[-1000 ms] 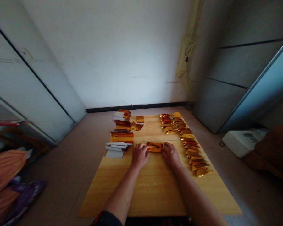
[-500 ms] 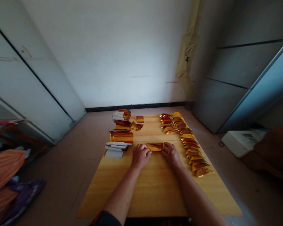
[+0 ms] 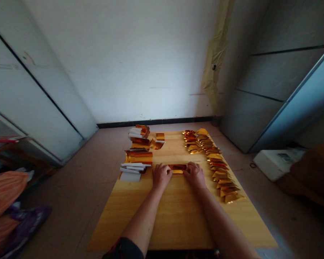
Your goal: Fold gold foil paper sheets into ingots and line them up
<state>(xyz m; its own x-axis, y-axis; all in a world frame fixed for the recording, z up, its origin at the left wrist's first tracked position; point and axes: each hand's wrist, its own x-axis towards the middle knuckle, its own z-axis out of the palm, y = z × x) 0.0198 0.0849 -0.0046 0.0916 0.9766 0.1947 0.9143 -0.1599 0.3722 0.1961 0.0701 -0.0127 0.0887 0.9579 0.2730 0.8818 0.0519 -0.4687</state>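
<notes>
A strip of shiny gold foil paper [image 3: 178,168], partly folded lengthwise, lies across the middle of the wooden table [image 3: 178,208]. My left hand [image 3: 161,175] is closed on its left end, fingers curled and thumb at the near edge. At the right end, my right hand [image 3: 194,174] grips it the same way. The fingers cover both ends of the strip. To the left of my hands are loose sheets of gold paper [image 3: 139,157] with white backs [image 3: 131,176]. On the right runs a row of folded gold paper pieces [image 3: 218,165] with pointed ends.
A few loose gold sheets [image 3: 157,144] lie near the table's far left. Beyond the table stands a white wall [image 3: 151,72]. A white box [image 3: 270,163] sits on the floor at right, and orange and purple bags [image 3: 8,198] are at left.
The gold paper strip now shows a darker upper band and a narrower bright lower band. Both hands have shifted slightly, with the fingers more curled around its ends.
</notes>
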